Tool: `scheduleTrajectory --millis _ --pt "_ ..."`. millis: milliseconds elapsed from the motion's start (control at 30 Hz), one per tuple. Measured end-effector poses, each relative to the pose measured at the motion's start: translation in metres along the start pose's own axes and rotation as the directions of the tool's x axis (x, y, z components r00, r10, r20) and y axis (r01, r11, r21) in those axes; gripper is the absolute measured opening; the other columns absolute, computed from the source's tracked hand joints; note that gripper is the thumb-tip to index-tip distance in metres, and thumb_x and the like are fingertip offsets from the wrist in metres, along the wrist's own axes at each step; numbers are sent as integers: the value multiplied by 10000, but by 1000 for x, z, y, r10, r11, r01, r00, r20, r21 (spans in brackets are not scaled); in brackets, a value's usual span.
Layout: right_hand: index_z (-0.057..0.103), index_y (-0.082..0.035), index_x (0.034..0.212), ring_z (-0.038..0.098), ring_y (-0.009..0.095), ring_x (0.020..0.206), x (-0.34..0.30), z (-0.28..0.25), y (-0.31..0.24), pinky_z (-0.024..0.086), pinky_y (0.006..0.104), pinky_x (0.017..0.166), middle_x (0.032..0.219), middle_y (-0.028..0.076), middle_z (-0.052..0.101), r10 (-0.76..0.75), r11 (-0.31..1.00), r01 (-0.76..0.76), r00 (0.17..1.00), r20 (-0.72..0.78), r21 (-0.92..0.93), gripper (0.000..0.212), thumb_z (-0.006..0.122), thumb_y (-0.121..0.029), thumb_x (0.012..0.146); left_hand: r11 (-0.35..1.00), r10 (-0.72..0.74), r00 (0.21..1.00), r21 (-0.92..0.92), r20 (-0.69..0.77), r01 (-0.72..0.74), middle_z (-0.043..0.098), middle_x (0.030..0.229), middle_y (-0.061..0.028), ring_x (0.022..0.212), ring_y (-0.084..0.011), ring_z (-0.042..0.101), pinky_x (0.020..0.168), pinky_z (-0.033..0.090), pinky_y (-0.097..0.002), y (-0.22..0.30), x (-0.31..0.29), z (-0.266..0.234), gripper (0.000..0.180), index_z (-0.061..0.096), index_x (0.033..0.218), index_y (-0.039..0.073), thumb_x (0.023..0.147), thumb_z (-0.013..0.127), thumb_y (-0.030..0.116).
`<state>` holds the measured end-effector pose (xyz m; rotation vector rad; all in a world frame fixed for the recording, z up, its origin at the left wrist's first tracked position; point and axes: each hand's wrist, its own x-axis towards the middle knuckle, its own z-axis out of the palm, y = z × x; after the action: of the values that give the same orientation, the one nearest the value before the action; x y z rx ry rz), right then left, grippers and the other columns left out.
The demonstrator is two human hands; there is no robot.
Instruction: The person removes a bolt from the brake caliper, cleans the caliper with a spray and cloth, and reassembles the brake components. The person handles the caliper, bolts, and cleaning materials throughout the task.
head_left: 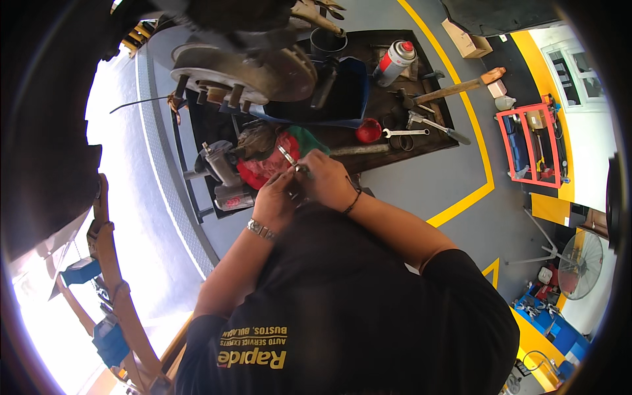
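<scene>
1. Above the near edge of a dark tool tray (395, 141) on the grey floor, a person in a black shirt brings both hands together at the middle of the view.
2. The left hand (275, 201), with a metal watch at the wrist, is curled with its fingers pressed together around the lower end of a thin metal tool (288, 158).
3. The right hand (328, 179), with a dark band at the wrist, is closed beside the left hand and touching it; its fingertips pinch the same thin metal tool, whose shiny tip points up and left past the knuckles.
4. Just beyond the hands, at the tray's near left corner, lie a red and green rag (276, 158) and a grey power tool (220, 168).
5. Along the tray's near edge to the right sit a red ball-shaped object (368, 130) and an open-ended spanner (405, 133).
6. At the tray's far right corner stand a spray can (395, 61) with a red cap and a wooden-handled hammer (454, 87).
7. A blue container (349, 92) sits in the middle of the tray.
8. Over the tray's far left corner hangs a rusty brake disc (250, 69) with wheel studs pointing down.
9. Well apart, at the right rim, stands a red rack (533, 141) beside yellow floor lines.
</scene>
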<state>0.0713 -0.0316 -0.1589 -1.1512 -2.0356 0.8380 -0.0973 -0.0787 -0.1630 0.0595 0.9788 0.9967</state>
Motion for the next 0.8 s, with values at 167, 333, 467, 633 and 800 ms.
scheduleTrajectory --millis 167,333,467,633,800 --pt "643 -51 1041 674 340 855 -1 -27 17 553 457 739 995 129 643 -208 975 213 975 82 -64 264 744 -244 891 995 5 998 -96 -61 -11 675 995 -19 958 -167 631 954 498 -414 -8 3 24 185 655 1154 92 988 655 175" --pt "665 -83 1049 681 301 889 1 -95 73 561 415 772 1027 101 645 -131 956 149 988 85 -252 305 770 -306 869 931 262 953 300 -150 -209 690 936 -76 896 -186 677 882 551 -370 -8 6 49 147 620 1052 34 935 706 56" --pt "700 -142 1114 627 271 1089 22 -164 141 516 419 902 1154 81 645 -252 759 420 894 371 -498 351 772 -365 853 884 271 962 405 -35 -234 708 958 -95 879 -165 688 838 560 -300 3 -18 68 186 628 1069 -18 913 726 9" --pt "719 -195 1165 601 268 1145 43 -181 189 464 424 970 1216 81 645 -269 664 629 706 655 -405 345 747 -337 852 886 194 969 397 156 -241 701 929 -135 860 -231 684 812 547 -374 15 -51 107 186 645 1070 -21 920 718 62" --pt "742 -180 1085 604 248 1140 56 -170 206 458 392 918 1192 72 656 -329 589 740 587 740 -325 252 703 -319 879 966 204 940 99 272 -239 721 941 -134 867 -223 694 795 547 -352 15 -74 145 170 666 1059 -18 903 705 39"
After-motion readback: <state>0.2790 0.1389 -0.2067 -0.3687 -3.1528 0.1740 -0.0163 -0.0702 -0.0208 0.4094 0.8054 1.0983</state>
